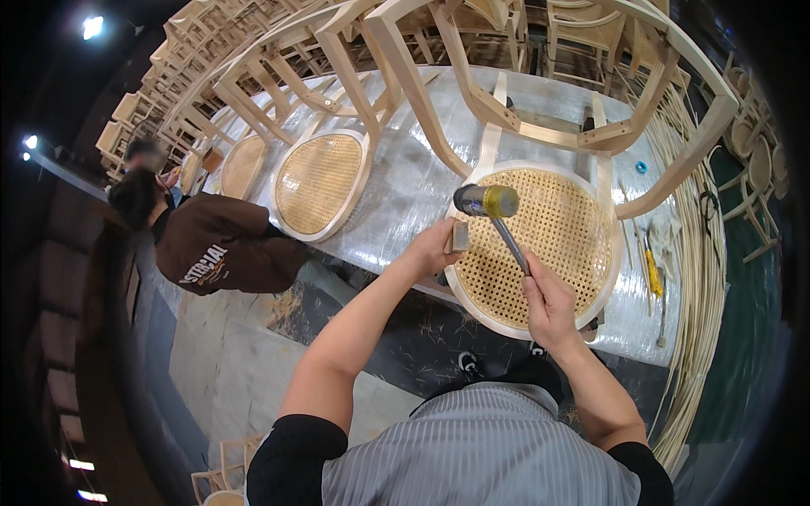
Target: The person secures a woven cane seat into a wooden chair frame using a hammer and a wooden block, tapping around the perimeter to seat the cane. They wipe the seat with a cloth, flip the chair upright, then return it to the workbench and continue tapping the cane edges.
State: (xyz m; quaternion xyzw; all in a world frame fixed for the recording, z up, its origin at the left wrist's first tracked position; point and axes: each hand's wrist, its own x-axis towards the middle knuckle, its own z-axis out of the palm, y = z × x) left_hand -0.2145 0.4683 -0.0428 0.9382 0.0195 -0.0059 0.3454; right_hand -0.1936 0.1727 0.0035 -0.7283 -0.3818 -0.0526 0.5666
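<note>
A round woven cane panel [553, 232] in a pale wooden ring lies face up on the plastic-covered table [405, 181] in front of me. It belongs to a wooden chair frame [548, 133] that stretches away behind it. My left hand [429, 249] grips a small wooden block [461, 237] at the ring's left edge. My right hand [550, 299] is closed round the handle of a mallet [487, 201] with a dark and yellow head. The mallet's head hangs over the panel's upper left part, just beyond the block. Whether it touches the cane I cannot tell.
Another cane-panelled chair [316, 184] lies to the left, where a person in a brown shirt [224, 240] stands. On the right are a yellow-handled tool [653, 270], a blue ring [641, 167] and long cane strips [696, 278]. Stacked chair frames [582, 38] fill the back.
</note>
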